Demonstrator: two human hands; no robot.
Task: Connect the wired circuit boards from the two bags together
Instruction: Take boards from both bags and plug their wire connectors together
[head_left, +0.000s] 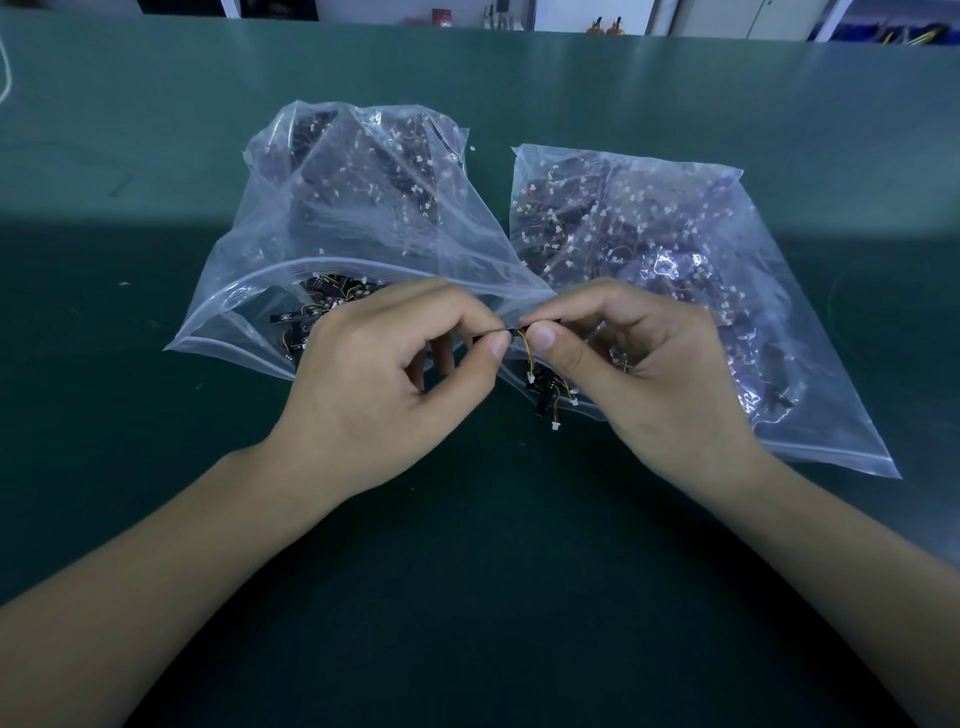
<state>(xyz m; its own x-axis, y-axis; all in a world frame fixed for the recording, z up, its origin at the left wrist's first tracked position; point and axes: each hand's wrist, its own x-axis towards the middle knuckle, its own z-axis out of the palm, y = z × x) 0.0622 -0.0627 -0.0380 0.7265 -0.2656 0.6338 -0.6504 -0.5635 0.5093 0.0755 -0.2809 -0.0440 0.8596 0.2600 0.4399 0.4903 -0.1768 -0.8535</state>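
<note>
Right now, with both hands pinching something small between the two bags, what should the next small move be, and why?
Probably press the two pinched ends together until they seat. The left hand and right hand meet fingertip to fingertip in front of the bags' mouths, with the board's wires looping down between the thumbs. Whether the connector is already mated cannot be told; the fingers hide it.

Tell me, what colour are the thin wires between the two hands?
Yellow and orange wires, clearest in the head view.
</note>
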